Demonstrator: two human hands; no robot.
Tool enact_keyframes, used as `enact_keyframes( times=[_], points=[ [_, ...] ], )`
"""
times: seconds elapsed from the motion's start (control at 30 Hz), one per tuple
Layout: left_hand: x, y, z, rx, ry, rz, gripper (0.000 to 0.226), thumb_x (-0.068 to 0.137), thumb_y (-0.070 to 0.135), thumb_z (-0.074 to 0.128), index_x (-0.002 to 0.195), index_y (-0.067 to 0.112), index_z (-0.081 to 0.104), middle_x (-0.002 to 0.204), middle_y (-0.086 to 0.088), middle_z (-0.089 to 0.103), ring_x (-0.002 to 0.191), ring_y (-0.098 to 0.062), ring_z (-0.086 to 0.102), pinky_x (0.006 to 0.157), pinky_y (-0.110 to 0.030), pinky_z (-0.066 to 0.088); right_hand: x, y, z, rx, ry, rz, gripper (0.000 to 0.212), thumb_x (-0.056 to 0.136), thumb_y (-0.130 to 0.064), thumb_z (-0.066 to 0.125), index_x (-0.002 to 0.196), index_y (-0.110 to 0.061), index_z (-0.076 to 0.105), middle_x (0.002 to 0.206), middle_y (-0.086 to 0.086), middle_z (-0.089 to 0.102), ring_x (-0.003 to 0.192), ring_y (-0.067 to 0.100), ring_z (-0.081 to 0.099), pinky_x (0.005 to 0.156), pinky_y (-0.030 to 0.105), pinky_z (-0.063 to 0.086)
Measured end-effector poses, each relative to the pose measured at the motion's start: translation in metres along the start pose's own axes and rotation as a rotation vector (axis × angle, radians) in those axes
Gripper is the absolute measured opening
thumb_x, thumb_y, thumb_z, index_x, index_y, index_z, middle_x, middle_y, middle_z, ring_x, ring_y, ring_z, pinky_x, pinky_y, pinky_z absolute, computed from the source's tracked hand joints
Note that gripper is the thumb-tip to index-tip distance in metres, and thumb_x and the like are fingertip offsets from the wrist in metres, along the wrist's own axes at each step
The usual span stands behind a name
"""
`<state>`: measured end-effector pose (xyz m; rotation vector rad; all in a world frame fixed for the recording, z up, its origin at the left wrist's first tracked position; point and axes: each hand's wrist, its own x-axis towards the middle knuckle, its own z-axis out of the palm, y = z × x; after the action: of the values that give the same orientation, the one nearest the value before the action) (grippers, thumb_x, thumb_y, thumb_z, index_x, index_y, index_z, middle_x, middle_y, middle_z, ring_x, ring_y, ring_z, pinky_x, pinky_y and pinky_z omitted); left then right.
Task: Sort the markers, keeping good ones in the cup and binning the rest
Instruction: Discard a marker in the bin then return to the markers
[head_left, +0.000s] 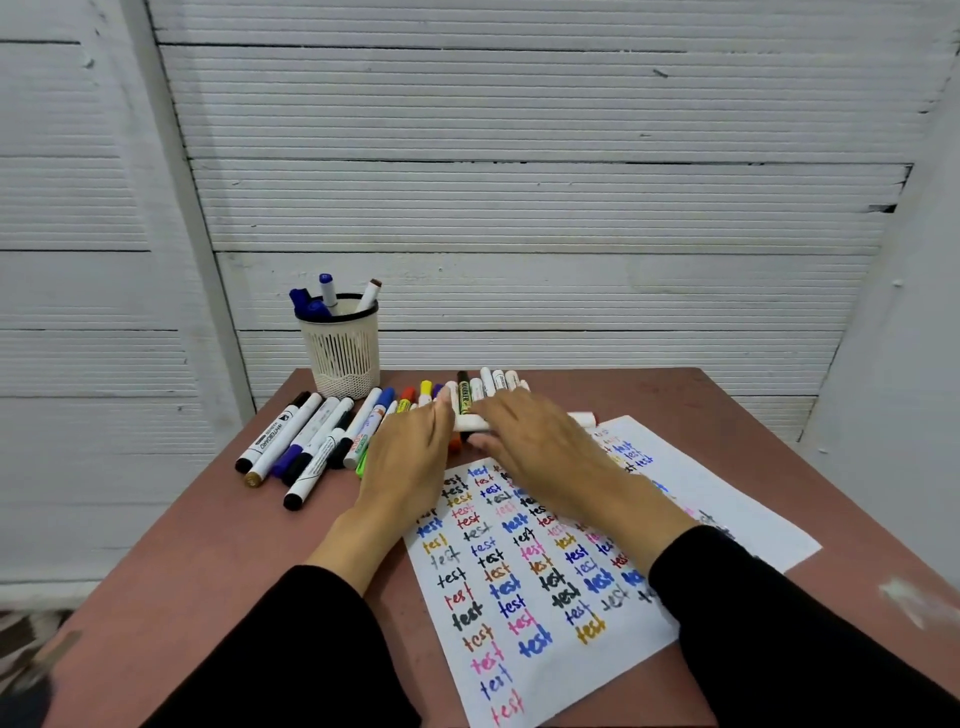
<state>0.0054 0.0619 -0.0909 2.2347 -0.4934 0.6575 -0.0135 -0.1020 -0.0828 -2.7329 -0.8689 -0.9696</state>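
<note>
White plank wall behind table. Left hand and right hand, grips relaxed apart, being laid over markers nr far edge; one shd be singled out, pinched mid-barrel.

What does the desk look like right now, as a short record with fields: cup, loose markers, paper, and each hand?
cup: white mesh cup at the back left, upright, a few markers inside
loose markers: a row lying left of the hands, more behind them
paper: test sheet covered in coloured "test" words
left hand: fingers straight, over the markers
right hand: fingers extended over a white marker; grip unclear
</note>
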Motion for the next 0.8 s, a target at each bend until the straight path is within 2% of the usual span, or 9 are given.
enact_keyframes(
  times=[0.1, 0.17, 0.3, 0.4, 0.5, 0.57, 0.63, 0.73, 0.8],
  points=[
    [0.002, -0.001, -0.001, -0.027, 0.013, -0.059, 0.061, 0.103, 0.039, 0.026, 0.049, 0.012, 0.037, 0.047, -0.003, 0.037, 0.048, -0.019, 0.037, 0.052, -0.036, 0.023, 0.0, -0.005, 0.005, -0.055, 0.013, -0.072, 0.028, 0.103, -0.032, 0.033, 0.104, -0.013, 0.054, 0.084, -0.001, 0.058, 0.063, 0.014, 0.05, 0.048, 0.027, 0.042],
    [0.002, -0.003, 0.0, -0.026, 0.008, -0.062, 0.064, 0.103, 0.04, 0.025, 0.05, 0.008, 0.041, 0.047, -0.004, 0.038, 0.047, -0.019, 0.037, 0.051, -0.035, 0.024, 0.0, -0.006, 0.004, -0.096, 0.015, -0.08, 0.026, 0.103, -0.032, 0.031, 0.101, -0.016, 0.051, 0.075, -0.004, 0.057, 0.051, 0.014, 0.046, 0.04, 0.026, 0.036],
    [0.004, -0.007, -0.001, 0.006, -0.006, 0.004, 0.069, 0.104, 0.04, 0.02, 0.063, -0.004, 0.054, 0.054, -0.013, 0.05, 0.056, -0.029, 0.048, 0.058, -0.04, 0.038, -0.003, -0.006, 0.0, -0.08, -0.071, -0.031, 0.038, 0.104, -0.043, 0.019, 0.112, -0.021, 0.049, 0.066, -0.004, 0.056, 0.048, 0.017, 0.049, 0.045, 0.03, 0.039],
    [0.004, -0.008, -0.001, -0.003, -0.001, 0.0, 0.073, 0.1, 0.047, 0.018, 0.056, 0.0, 0.051, 0.049, -0.01, 0.045, 0.052, -0.025, 0.045, 0.056, -0.04, 0.034, -0.002, -0.007, -0.004, -0.053, -0.126, 0.009, 0.041, 0.102, -0.047, 0.016, 0.119, -0.022, 0.044, 0.067, -0.005, 0.055, 0.054, 0.018, 0.05, 0.05, 0.031, 0.034],
    [0.002, -0.007, -0.001, -0.075, 0.016, 0.006, 0.069, 0.096, 0.053, 0.019, 0.053, 0.006, 0.046, 0.05, -0.011, 0.046, 0.052, -0.023, 0.045, 0.056, -0.042, 0.035, 0.0, -0.006, -0.012, 0.084, -0.181, 0.122, 0.031, 0.103, -0.045, 0.022, 0.121, -0.023, 0.034, 0.067, -0.003, 0.054, 0.059, 0.02, 0.05, 0.058, 0.034, 0.036],
    [0.003, -0.005, -0.002, -0.165, 0.035, -0.002, 0.059, 0.099, 0.05, 0.026, 0.057, 0.016, 0.047, 0.05, -0.001, 0.041, 0.052, -0.012, 0.042, 0.055, -0.035, 0.033, 0.0, 0.003, -0.025, 0.37, -0.199, 0.31, 0.016, 0.104, -0.036, 0.027, 0.114, -0.025, 0.031, 0.07, 0.001, 0.051, 0.059, 0.02, 0.047, 0.059, 0.032, 0.037],
    [0.004, -0.003, -0.002, -0.254, 0.023, 0.008, 0.046, 0.097, 0.05, 0.03, 0.065, 0.021, 0.047, 0.056, 0.008, 0.041, 0.055, -0.005, 0.041, 0.057, -0.027, 0.034, -0.001, 0.022, -0.04, 0.804, -0.129, 0.57, 0.005, 0.104, -0.024, 0.036, 0.107, -0.021, 0.036, 0.075, 0.005, 0.051, 0.059, 0.015, 0.046, 0.053, 0.025, 0.039],
    [0.007, 0.003, 0.0, -0.357, -0.037, -0.003, 0.041, 0.092, 0.053, 0.035, 0.075, 0.017, 0.046, 0.063, 0.003, 0.052, 0.056, -0.003, 0.044, 0.057, -0.019, 0.036, -0.01, 0.058, -0.061, 1.4, 0.115, 0.856, 0.007, 0.096, -0.012, 0.051, 0.095, -0.018, 0.053, 0.077, 0.007, 0.061, 0.055, 0.011, 0.051, 0.042, 0.018, 0.042],
    [0.011, 0.013, 0.006, -0.392, -0.144, -0.034, 0.037, 0.094, 0.05, 0.04, 0.084, 0.015, 0.049, 0.071, 0.001, 0.061, 0.062, -0.006, 0.053, 0.062, -0.021, 0.042, -0.023, 0.078, -0.072, 1.75, 0.286, 0.92, 0.01, 0.097, -0.012, 0.048, 0.099, -0.016, 0.056, 0.082, 0.01, 0.062, 0.056, 0.01, 0.053, 0.042, 0.016, 0.044]
  ],
)
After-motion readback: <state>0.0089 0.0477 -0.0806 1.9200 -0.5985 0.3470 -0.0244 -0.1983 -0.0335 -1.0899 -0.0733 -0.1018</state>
